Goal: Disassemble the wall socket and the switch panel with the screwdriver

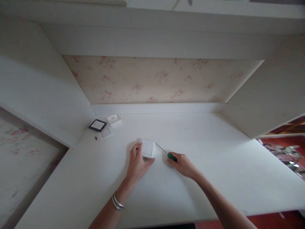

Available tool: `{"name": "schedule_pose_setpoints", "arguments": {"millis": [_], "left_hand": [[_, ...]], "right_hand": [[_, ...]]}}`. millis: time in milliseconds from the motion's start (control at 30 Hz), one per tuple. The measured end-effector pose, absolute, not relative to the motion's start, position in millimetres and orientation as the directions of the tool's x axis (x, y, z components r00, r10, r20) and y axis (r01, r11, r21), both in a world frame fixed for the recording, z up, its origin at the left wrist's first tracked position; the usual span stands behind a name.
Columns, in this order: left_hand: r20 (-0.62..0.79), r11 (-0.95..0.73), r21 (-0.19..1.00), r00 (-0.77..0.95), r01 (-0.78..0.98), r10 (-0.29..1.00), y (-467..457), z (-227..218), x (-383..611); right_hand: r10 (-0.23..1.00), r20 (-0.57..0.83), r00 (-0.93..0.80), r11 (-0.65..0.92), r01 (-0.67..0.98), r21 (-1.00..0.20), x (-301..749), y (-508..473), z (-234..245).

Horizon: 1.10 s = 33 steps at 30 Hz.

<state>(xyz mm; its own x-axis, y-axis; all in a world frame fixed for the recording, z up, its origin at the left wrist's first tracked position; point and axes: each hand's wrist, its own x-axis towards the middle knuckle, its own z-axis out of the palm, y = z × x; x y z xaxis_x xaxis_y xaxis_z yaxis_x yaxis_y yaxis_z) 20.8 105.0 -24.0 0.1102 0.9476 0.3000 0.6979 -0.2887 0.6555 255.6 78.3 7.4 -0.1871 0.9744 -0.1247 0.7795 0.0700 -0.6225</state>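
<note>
A white wall switch [148, 148] lies on the white desk [214, 165], near the middle. My left hand [137, 163] curls round its left and near sides, gripping it. My right hand [182, 164] is closed on a green-handled screwdriver [171, 156]. The thin metal shaft of the screwdriver points up-left, and its tip reaches the right edge of the switch. Silver bangles sit on my left wrist.
At the back left of the desk lie a black-framed switch plate [97, 125], a white switch part [113, 119], a clear cover [106, 132] and a small dark screw [96, 138]. White side panels and a floral back wall enclose the desk.
</note>
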Motion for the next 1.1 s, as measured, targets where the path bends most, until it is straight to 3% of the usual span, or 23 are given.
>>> {"name": "schedule_pose_setpoints", "arguments": {"millis": [267,800,900,1100], "left_hand": [[0.288,-0.349,0.698,0.202,0.625,0.936,114.4,-29.4,-11.5],[0.311,-0.299,0.672,0.109,0.678,0.944,112.3,-21.4,-18.8],[0.318,-0.295,0.66,0.099,0.691,0.943,110.7,-20.4,-18.9],[0.31,-0.294,0.632,0.114,0.717,0.944,109.9,-19.7,-20.5]], "right_hand": [[0.952,-0.129,-0.277,0.127,0.744,-0.656,251.3,69.2,18.1],[0.971,-0.094,-0.222,0.12,0.783,-0.61,241.3,67.7,22.8],[0.963,-0.124,-0.241,0.134,0.821,-0.555,243.5,71.0,31.8],[0.935,-0.21,-0.287,0.215,0.926,-0.311,255.1,85.5,65.8]]}}
